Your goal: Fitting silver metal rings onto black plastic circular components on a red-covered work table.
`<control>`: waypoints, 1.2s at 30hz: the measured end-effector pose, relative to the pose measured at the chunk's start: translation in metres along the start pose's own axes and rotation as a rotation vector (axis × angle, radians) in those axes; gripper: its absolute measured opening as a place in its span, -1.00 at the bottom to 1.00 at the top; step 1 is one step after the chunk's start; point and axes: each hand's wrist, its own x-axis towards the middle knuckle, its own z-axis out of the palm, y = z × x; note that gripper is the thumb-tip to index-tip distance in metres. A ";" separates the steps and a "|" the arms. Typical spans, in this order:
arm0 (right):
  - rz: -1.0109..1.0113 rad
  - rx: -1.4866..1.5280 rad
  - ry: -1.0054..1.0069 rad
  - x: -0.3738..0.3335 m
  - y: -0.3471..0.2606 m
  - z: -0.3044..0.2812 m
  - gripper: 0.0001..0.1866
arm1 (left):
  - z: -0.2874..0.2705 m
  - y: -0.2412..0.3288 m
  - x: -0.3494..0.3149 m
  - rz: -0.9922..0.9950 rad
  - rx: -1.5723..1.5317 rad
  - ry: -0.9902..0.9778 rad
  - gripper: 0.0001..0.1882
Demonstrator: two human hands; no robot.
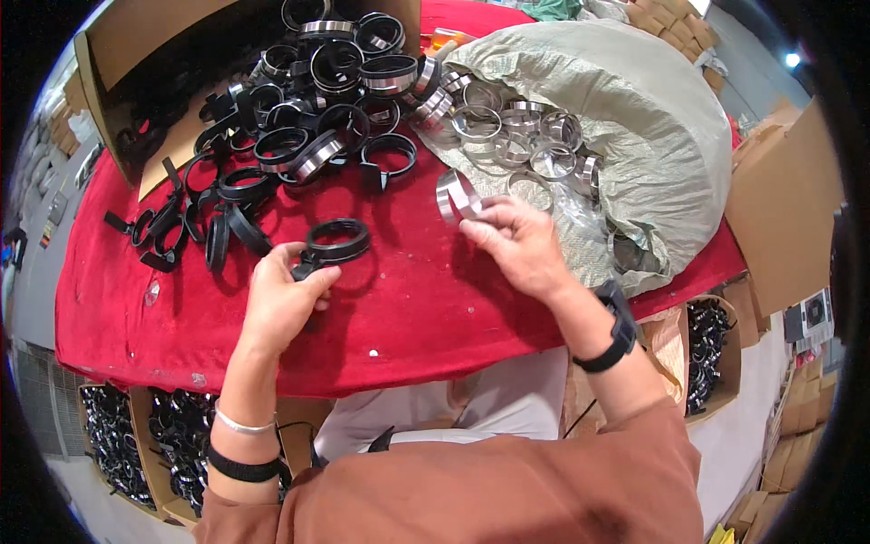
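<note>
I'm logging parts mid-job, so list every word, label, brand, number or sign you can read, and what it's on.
No text is readable anywhere.
Black ring in the left hand: no lettering I can make out.
Steel ring in the right hand: none I can make out.
Pale box at far right: dark markings, too small and blurred to read.

Table (408, 317) with rings (317, 156) left, bands (518, 118) right
On its left, the rings lie heaped; at its back left, a carton (163, 36); on its right, bands in a sack's (652, 118) mouth; below its front edge, boxes (732, 358) left and right.
</note>
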 end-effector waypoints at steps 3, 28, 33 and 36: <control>0.137 0.225 -0.011 -0.019 -0.012 0.030 -0.79 | 0.033 0.012 -0.011 -0.075 -0.778 -0.030 -0.76; -0.414 -0.898 0.138 0.103 0.042 -0.031 -0.74 | 0.049 0.031 -0.001 0.156 -0.815 -0.274 -0.57; -0.416 -0.866 -0.061 0.127 0.029 -0.026 -0.80 | 0.039 0.016 -0.017 -0.071 -1.252 -0.344 -0.61; -0.115 -0.470 -0.035 0.100 0.009 -0.022 -0.82 | 0.029 0.013 -0.024 -0.120 -1.450 -0.398 -0.60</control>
